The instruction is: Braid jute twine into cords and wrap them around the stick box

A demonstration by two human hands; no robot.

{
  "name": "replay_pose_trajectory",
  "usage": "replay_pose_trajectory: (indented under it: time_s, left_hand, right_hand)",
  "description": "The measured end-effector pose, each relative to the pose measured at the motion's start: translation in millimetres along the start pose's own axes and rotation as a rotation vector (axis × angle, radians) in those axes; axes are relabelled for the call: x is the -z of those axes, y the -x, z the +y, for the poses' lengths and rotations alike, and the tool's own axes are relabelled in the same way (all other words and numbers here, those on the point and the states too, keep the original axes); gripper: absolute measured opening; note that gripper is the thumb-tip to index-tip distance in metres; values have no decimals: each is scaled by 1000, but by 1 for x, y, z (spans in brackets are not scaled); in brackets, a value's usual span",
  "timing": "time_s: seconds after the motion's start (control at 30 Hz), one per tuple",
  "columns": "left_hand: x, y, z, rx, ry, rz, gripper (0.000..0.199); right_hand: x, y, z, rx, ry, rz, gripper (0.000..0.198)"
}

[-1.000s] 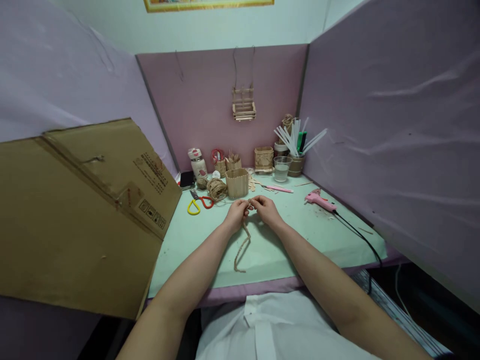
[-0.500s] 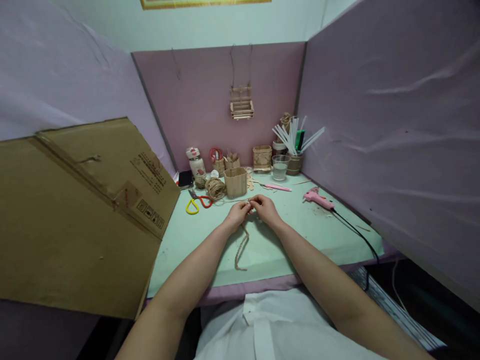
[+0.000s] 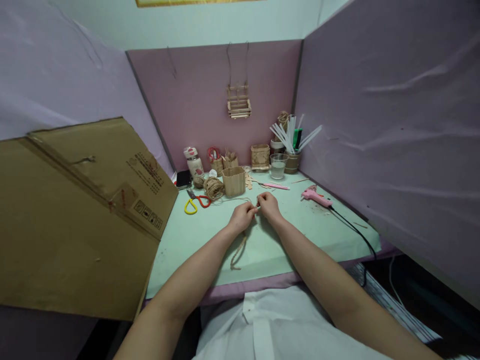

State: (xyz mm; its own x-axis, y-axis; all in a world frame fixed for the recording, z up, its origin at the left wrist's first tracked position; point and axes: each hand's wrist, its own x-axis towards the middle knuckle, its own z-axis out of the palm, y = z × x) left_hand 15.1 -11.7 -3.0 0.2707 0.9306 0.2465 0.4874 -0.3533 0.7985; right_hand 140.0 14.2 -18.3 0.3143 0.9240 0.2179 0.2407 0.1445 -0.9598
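Over the middle of the table, my left hand (image 3: pixel 243 217) pinches a braided length of twine (image 3: pixel 239 250), whose tail hangs toward me and rests on the cloth. Close on its right, my right hand (image 3: pixel 268 205) is closed with fingertips pinched on the twine's upper strands. A thin loose strand runs from the hands leftward toward a ball of twine (image 3: pixel 213 188). Beside that ball stands a wooden-stick box (image 3: pixel 234 182). Scissors (image 3: pixel 197 201) with one yellow and one red handle lie left of my hands. The exact grip on the strands is partly hidden by my fingers.
A pink glue gun (image 3: pixel 316 195) with a black cord lies at the right. Behind stand a clear cup of water (image 3: pixel 278 168), a holder of white glue sticks (image 3: pixel 293 162), a bottle (image 3: pixel 194 162) and a pink pen (image 3: pixel 276 186). A large cardboard sheet (image 3: pixel 86 225) leans at the left.
My hands have drawn slightly apart, the left one lower and the right one a little to the right. The twine's tail has shifted a little left.
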Motion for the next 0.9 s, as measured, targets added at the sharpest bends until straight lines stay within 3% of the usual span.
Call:
replay_pose_trajectory:
  time_s: [0.17, 0.27, 0.63, 0.8, 0.9]
  left_hand:
    - [-3, 0, 6, -22, -28, -29, 19]
    - [-2, -1, 4, -33, -8, -33, 20]
    - [-3, -6, -11, 56, 164, 81, 17]
    - [1, -11, -19, 67, 240, 125, 17]
    - [3, -13, -21, 39, 256, 147, 19]
  right_hand:
    - [-2, -4, 3, -13, -15, 128, 6]
    - [-1, -5, 4, 11, -17, 136, 6]
    - [6, 0, -14, -41, -345, -77, 11]
    - [7, 3, -20, -10, -357, -120, 12]
    - [8, 5, -23, 30, -373, -222, 13]
